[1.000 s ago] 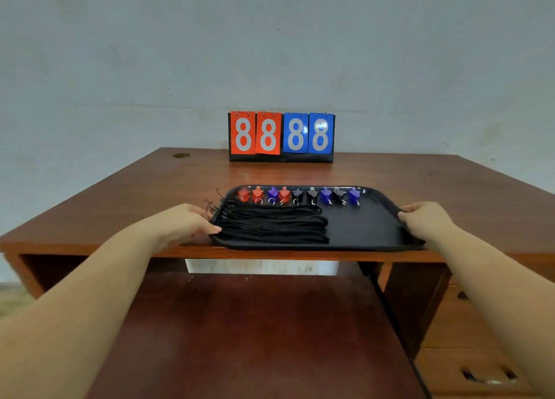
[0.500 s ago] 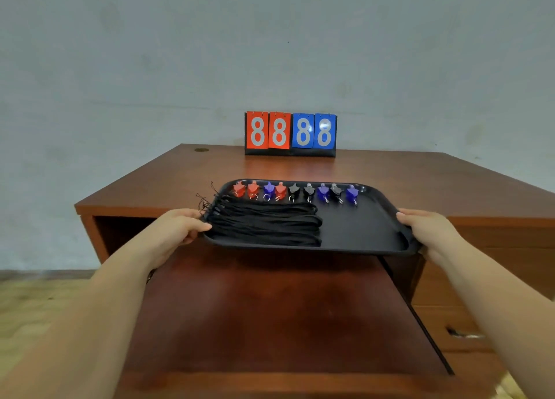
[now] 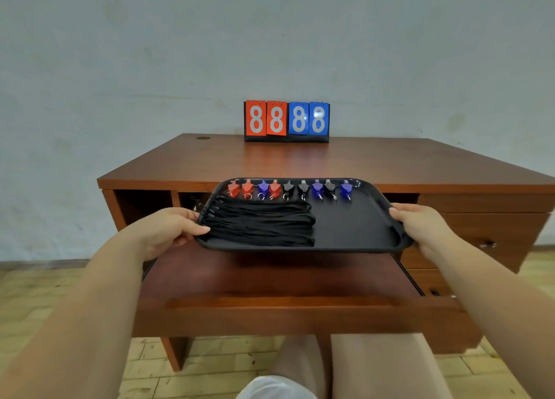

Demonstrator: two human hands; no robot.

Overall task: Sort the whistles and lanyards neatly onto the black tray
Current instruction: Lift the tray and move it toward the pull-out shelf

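Tray: the black tray (image 3: 357,230) is in the air, above the pull-out shelf (image 3: 270,281) in front of the counter (image 3: 390,164).
Left grip: left hand (image 3: 168,233) grasping the tray's left edge, thumb on top by the cords.
Right grip: right hand (image 3: 420,224) grasping the tray's right edge.
Whistles: whistles (image 3: 288,188) in one row along the tray's far edge, red, blue and black.
Lanyards: black lanyards (image 3: 264,224) bundled on the tray's left half.
Scoreboard: flip scoreboard (image 3: 286,121) behind the tray on the counter, reading 88 88.

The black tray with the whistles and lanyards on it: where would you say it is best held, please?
By the raised rims of its two short ends, one hand from each side, as the left hand and right hand grip the black tray; this keeps it level.
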